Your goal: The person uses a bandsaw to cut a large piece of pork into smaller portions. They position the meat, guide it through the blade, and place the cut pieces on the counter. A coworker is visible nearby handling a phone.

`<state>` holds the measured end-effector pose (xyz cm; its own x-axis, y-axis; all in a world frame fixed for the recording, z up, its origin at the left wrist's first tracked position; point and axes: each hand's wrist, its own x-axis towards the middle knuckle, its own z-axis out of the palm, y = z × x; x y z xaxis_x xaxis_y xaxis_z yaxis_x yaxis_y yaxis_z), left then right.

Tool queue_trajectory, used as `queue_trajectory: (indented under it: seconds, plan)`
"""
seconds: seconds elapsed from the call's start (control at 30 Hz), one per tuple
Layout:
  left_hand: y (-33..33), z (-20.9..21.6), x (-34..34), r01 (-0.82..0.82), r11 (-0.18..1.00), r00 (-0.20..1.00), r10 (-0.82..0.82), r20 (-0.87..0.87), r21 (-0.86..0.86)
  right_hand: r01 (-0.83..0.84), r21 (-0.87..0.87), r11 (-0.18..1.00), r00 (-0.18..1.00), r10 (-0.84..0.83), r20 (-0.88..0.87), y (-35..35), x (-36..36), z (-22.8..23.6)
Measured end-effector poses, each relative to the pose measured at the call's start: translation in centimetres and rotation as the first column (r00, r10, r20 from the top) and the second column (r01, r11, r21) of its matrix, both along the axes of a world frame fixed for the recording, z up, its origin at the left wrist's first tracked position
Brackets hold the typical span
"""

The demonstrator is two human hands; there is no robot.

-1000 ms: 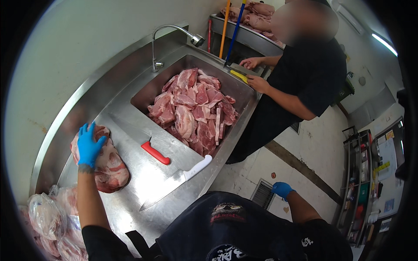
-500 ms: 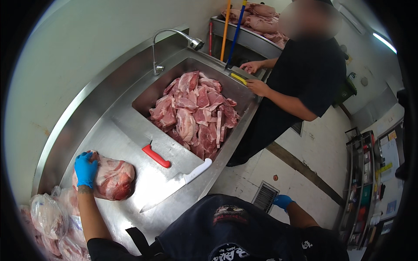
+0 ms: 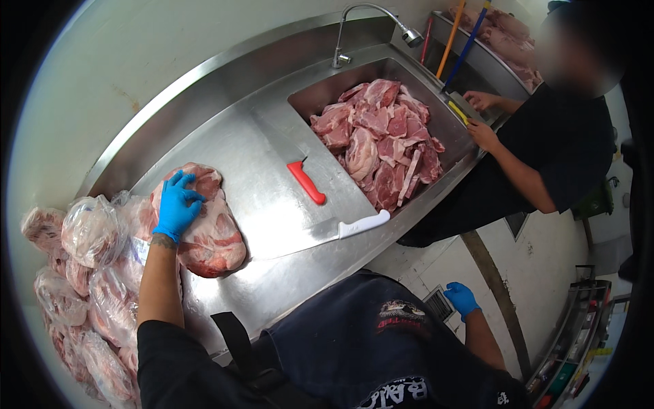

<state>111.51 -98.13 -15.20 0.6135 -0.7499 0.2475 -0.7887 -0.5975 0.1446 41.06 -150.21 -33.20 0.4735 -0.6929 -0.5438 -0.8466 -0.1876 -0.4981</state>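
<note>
My left hand [image 3: 178,213], in a blue glove, lies over the upper part of a large raw meat cut [image 3: 216,235], its fingers curved onto the surface. That cut rests on the steel counter. Beside it lies a knife with a white handle [image 3: 364,223]; its long blade points toward the meat, and the tip is hard to make out. Farther off is a tool with a red handle [image 3: 306,183] and a short dark tip. Away from the counter, over the floor at right, hangs my gloved right hand [image 3: 462,300], fingers loosely bent, nothing visible in it.
Bagged meat cuts [image 3: 95,232] crowd the counter's left end. Sliced meat fills the sink [image 3: 303,102] below a spring-neck faucet [image 3: 371,7]. Across the sink, a co-worker [image 3: 558,143] holds something yellow [image 3: 458,113]. Behind stands a metal bin [image 3: 449,34] of meat.
The view has swung left, bringing more bagged meat into sight. Under my left hand the meat cut has turned and shows a longer face. My right hand still hangs away from the counter.
</note>
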Motion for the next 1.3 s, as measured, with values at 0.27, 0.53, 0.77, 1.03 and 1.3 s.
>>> queue_trajectory:
  seconds: [0.27, 0.53, 0.77, 1.03, 1.3]
  plan:
    - [3.0, 0.2, -5.2, -0.187, 0.978, 0.982, 0.186, -0.02, -0.087, -0.308, -0.014, 0.951, 0.903, 0.287, -0.321, -3.2, -5.4, -4.1]
    - [7.1, -1.9, -12.1, -0.497, 0.81, 0.867, 0.45, -0.214, -0.311, -0.356, 0.013, 0.934, 0.926, 0.355, -0.13, -11.7, -12.5, -13.0]
    - [7.2, -2.6, -16.9, -0.825, 0.559, 0.556, 0.782, -0.282, -0.077, -0.314, 0.125, 0.941, 0.936, 0.329, -0.127, -12.4, -11.6, -5.6]
    - [6.9, -5.7, -20.7, -0.895, 0.423, 0.441, 0.787, -0.431, -0.143, -0.413, 0.013, 0.911, 0.891, 0.401, 0.212, -9.9, -2.9, -0.1]
    - [9.2, -8.3, -19.6, -0.85, 0.314, 0.527, 0.489, -0.695, -0.423, -0.591, 0.024, 0.806, 0.56, 0.389, 0.732, 4.5, 18.7, 11.8]
